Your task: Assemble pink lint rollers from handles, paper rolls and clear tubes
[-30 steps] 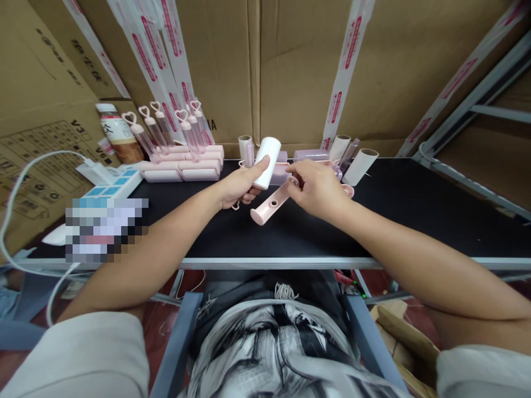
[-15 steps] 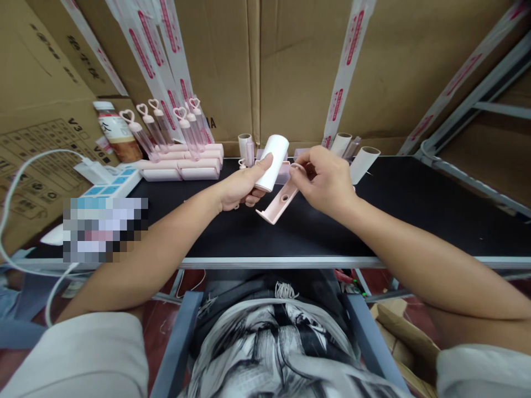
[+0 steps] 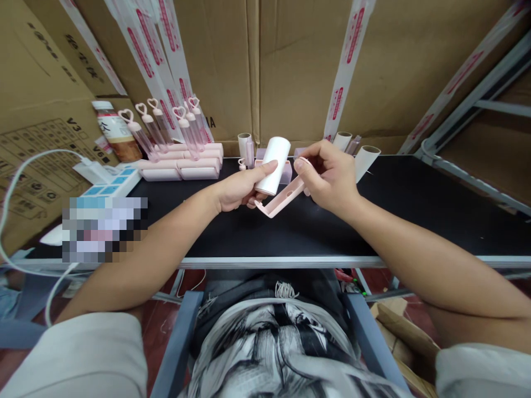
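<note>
Left hand (image 3: 240, 189) curled, thumb over front of smooth white cylinder (image 3: 275, 161), fingers wrapped behind; right hand (image 3: 334, 174) pinching, thumb and fingers on upper end of pale-pink plastic half-round trough (image 3: 286, 198), hollow side up, lower end slanting toward left hand's fingertips, contact unclear. Translucent purple plastic piece (image 3: 286, 174) behind cylinder, partly blocked by it; white open-ended tube (image 3: 366, 163) just right of right hand; pale-pink capped cylinders (image 3: 201, 172) stacked left beyond left hand.
</note>
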Demonstrator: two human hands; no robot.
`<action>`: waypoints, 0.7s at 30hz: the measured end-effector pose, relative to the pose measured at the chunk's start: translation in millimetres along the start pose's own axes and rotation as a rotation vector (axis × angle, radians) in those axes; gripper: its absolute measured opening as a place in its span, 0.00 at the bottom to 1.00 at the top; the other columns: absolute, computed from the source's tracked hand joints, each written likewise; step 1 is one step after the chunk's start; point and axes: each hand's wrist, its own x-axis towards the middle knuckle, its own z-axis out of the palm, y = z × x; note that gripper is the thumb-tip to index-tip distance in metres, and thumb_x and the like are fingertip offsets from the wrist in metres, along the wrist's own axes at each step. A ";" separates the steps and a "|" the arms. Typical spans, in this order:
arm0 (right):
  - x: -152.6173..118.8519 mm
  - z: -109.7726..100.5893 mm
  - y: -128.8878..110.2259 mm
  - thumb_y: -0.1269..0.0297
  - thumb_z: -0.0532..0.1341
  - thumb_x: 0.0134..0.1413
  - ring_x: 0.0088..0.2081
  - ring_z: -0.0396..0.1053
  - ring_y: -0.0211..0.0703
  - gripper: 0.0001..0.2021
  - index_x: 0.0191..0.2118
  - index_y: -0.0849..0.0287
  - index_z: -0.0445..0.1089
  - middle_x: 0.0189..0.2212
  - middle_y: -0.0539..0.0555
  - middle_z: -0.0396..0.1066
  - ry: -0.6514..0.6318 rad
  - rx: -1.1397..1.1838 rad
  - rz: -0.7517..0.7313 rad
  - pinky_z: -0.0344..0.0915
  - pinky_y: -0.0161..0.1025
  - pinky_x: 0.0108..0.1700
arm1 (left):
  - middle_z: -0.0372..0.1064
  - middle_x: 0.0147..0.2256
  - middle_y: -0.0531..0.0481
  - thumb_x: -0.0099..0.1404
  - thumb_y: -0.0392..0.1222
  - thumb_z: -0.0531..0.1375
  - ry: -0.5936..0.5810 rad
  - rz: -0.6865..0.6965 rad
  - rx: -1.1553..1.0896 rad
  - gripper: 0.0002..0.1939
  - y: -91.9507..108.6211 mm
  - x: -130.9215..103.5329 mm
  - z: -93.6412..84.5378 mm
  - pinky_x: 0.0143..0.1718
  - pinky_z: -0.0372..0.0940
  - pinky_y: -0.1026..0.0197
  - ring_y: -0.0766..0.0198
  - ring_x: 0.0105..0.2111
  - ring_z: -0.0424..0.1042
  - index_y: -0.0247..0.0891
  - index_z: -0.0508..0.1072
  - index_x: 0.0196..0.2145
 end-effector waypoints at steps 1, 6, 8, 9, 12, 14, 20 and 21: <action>0.2 -0.1 0.7 0.47 0.65 0.68 0.25 0.65 0.39 0.15 0.38 0.54 0.71 0.26 0.47 0.71 0.005 0.006 0.000 0.62 0.41 0.32 | 0.58 0.20 0.55 0.60 0.77 0.67 -0.009 -0.002 0.022 0.34 -1.2 0.2 -0.3 0.18 0.46 0.63 0.69 0.17 0.55 0.40 0.70 0.31; 0.4 0.0 4.5 0.45 0.64 0.69 0.27 0.67 0.39 0.16 0.43 0.54 0.73 0.28 0.47 0.72 -0.011 0.051 0.020 0.63 0.42 0.33 | 0.65 0.24 0.51 0.60 0.80 0.64 -0.055 0.021 0.136 0.37 -3.3 -2.2 0.6 0.19 0.49 0.64 0.68 0.20 0.59 0.37 0.74 0.33; 0.1 0.4 6.7 0.44 0.63 0.70 0.26 0.66 0.39 0.16 0.45 0.53 0.73 0.27 0.47 0.71 -0.013 0.074 0.035 0.63 0.42 0.32 | 0.65 0.24 0.51 0.60 0.81 0.63 -0.070 0.025 0.175 0.38 -1.4 -4.2 1.6 0.19 0.49 0.64 0.68 0.20 0.59 0.37 0.74 0.32; 0.0 0.7 7.9 0.43 0.63 0.70 0.26 0.66 0.40 0.17 0.46 0.53 0.73 0.27 0.46 0.70 -0.007 0.077 0.040 0.62 0.42 0.32 | 0.64 0.23 0.51 0.60 0.82 0.63 -0.080 0.022 0.194 0.39 -0.2 -5.1 2.0 0.19 0.49 0.64 0.68 0.20 0.58 0.36 0.73 0.30; -0.5 1.9 10.7 0.41 0.63 0.70 0.26 0.64 0.40 0.19 0.47 0.53 0.72 0.27 0.46 0.68 0.014 0.074 0.045 0.61 0.42 0.31 | 0.62 0.21 0.51 0.59 0.83 0.62 -0.123 0.011 0.256 0.40 2.9 -7.1 2.4 0.20 0.49 0.64 0.69 0.19 0.56 0.36 0.70 0.26; -1.0 2.9 11.4 0.40 0.61 0.70 0.26 0.64 0.40 0.20 0.47 0.53 0.71 0.26 0.46 0.67 0.011 0.069 0.046 0.61 0.42 0.31 | 0.61 0.21 0.51 0.60 0.83 0.61 -0.150 0.016 0.286 0.41 3.6 -7.6 1.8 0.20 0.49 0.64 0.69 0.19 0.56 0.36 0.70 0.25; -4.2 5.6 11.2 0.38 0.57 0.73 0.26 0.65 0.42 0.21 0.51 0.51 0.68 0.27 0.47 0.67 -0.008 0.011 0.039 0.61 0.43 0.31 | 0.62 0.21 0.50 0.63 0.82 0.59 -0.194 0.032 0.294 0.40 1.2 -7.4 -0.1 0.21 0.51 0.64 0.69 0.19 0.57 0.37 0.69 0.25; -4.6 5.5 10.9 0.38 0.56 0.73 0.26 0.65 0.42 0.22 0.52 0.51 0.68 0.27 0.48 0.68 -0.012 -0.003 0.038 0.62 0.44 0.31 | 0.62 0.21 0.50 0.64 0.82 0.58 -0.198 0.033 0.295 0.40 0.6 -7.3 -0.4 0.21 0.51 0.64 0.69 0.19 0.57 0.37 0.69 0.25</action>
